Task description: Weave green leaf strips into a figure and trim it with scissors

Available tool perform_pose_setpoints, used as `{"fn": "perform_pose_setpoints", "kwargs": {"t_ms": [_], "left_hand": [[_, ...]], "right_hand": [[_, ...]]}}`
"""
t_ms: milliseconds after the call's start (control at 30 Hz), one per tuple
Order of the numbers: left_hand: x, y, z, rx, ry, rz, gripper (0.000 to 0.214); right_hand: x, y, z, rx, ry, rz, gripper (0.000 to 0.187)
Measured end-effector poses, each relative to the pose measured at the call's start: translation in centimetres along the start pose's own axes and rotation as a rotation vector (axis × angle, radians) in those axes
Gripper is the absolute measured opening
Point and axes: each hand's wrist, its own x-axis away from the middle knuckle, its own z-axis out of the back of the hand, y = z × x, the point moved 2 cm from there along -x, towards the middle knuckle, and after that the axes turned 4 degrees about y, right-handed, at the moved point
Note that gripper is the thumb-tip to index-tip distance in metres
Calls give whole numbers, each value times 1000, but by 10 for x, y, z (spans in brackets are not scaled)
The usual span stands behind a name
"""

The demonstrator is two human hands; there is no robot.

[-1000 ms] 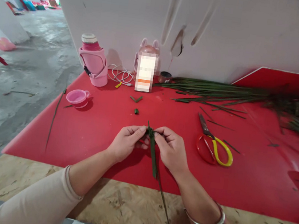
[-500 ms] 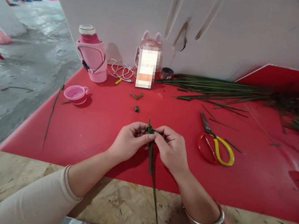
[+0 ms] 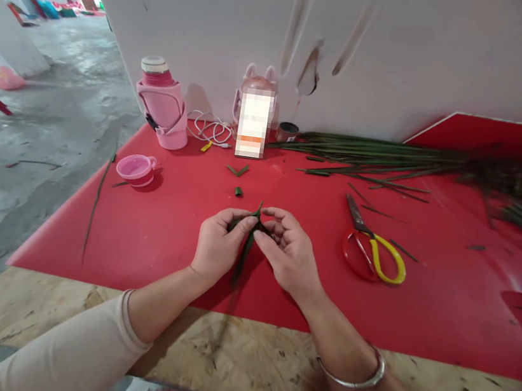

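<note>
In the middle of the red table top, my left hand (image 3: 220,241) pinches a folded green leaf strip (image 3: 259,210) between thumb and fingers. A short tip points up above the thumb. A long tail hangs down toward me, smeared by motion. My right hand (image 3: 289,250) meets the same piece from the right, its curled fingers on a side end of the leaf. Its index finger and thumb stand somewhat apart. Just beyond the hands lie a small rolled leaf piece (image 3: 238,192) and a V-shaped leaf scrap (image 3: 237,170).
Scissors (image 3: 372,245) with red and yellow handles lie right of my hands. Long green leaves (image 3: 382,152) run along the wall. On the left stand a pink cup (image 3: 136,169) and a pink bottle (image 3: 163,102). A phone (image 3: 254,124) leans on a pink container beside a white cable (image 3: 209,128).
The leaf's long tail has swung left. My right index finger has lifted, and its thumb has drawn away from my left thumb. The camera view has shifted slightly.
</note>
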Motion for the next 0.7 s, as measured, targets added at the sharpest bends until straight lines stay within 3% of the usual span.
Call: {"fn": "perform_pose_setpoints", "kwargs": {"t_ms": [167,300,500,700], "left_hand": [[6,3,-3,64,36,35,26],[8,6,-1,-6,99,-45,24],[6,12,4,-228,145,-346,12],[9,20,8,-415,155,-643,4]], "right_hand": [[-3,3,-2,-163,24,-149,16],[-3,4,-2,-225,59,-215,19],[-1,5,-4,-371,26,-309,21],[-1,3,-4,-390,67,-275,21]]}}
